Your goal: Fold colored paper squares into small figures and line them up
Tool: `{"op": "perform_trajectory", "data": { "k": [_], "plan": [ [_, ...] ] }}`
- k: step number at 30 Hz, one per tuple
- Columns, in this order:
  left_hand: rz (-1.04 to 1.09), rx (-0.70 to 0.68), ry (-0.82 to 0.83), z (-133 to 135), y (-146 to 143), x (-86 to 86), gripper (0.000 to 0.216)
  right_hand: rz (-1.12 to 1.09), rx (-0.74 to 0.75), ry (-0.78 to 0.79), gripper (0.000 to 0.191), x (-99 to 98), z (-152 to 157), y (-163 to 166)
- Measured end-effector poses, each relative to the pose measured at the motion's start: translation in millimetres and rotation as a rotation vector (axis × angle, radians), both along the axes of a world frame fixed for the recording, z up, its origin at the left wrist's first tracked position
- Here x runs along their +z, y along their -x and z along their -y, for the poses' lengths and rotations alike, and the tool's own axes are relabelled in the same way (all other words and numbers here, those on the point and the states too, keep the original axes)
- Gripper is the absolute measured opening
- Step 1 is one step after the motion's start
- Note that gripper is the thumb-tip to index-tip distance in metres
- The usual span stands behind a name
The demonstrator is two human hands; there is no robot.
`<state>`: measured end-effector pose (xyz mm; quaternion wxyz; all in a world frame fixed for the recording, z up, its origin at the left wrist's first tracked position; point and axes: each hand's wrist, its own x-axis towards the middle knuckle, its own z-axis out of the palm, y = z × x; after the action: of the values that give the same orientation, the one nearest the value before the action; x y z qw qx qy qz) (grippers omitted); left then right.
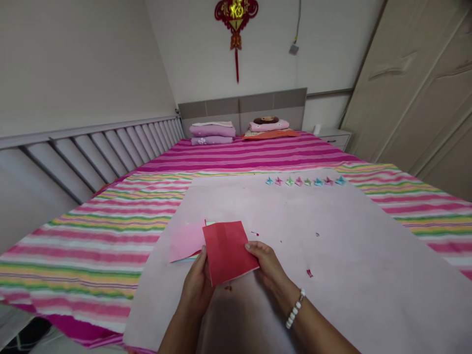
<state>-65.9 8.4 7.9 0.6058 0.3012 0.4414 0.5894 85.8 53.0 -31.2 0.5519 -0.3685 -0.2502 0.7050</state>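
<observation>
A square sheet of red paper (227,253) is held up between both hands, slightly tilted, with a faint crease near its upper middle. My left hand (199,280) grips its left edge, thumb in front and fingers behind. At the right edge, my right hand (267,263) pinches the sheet between thumb and fingers; a white bead bracelet (295,309) circles that wrist. Behind the red sheet, to the left, lies a stack of coloured paper with a pink sheet (186,241) on top. The red sheet partly hides this stack.
A pale board or sheet (332,305) covers the bed's middle. Along its far edge stand several small folded paper pieces (298,181) in a row. Paper scraps (309,273) lie scattered. Striped bedding (96,265) surrounds it; a bed rail (110,140) runs along the left.
</observation>
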Motion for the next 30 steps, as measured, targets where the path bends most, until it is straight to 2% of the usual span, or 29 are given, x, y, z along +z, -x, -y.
{"op": "perform_trajectory", "data": {
  "k": [6,12,16,20,22,24,26,28,30],
  "plan": [
    [-0.067,-0.050,-0.067,11.1,-10.6,-9.8,0.047,-0.036,-0.021,0.034,0.022,-7.5,8.3,-6.8],
    [-0.113,-0.109,-0.053,16.0,-22.1,-8.0,0.038,0.015,-0.028,0.021,0.022,-12.3,16.3,-10.4],
    [-0.119,-0.086,-0.005,14.4,-28.8,-10.9,0.036,0.126,-0.059,-0.025,0.022,-14.9,20.8,-12.9],
    [-0.122,-0.013,0.025,11.6,-30.6,-14.9,0.028,0.290,-0.172,-0.098,0.026,-14.4,23.5,-19.4],
    [-0.176,0.053,0.016,10.9,-31.8,-15.4,0.035,0.343,-0.213,-0.149,0.028,-10.0,26.2,-21.1],
    [-0.294,0.097,-0.027,10.6,-35.4,-14.8,0.041,0.349,-0.166,-0.186,0.030,-3.2,30.7,-20.2],
    [-0.380,0.090,-0.072,10.4,-41.7,-14.3,0.042,0.275,-0.043,-0.190,0.035,4.0,36.7,-17.4],
    [-0.349,0.023,-0.090,10.1,-49.6,-14.7,0.039,0.148,0.039,-0.198,0.034,9.2,43.0,-14.3],
    [-0.316,-0.028,-0.104,9.7,-57.2,-16.6,0.034,0.061,0.050,-0.222,0.029,10.8,48.0,-12.7]
  ]
}}
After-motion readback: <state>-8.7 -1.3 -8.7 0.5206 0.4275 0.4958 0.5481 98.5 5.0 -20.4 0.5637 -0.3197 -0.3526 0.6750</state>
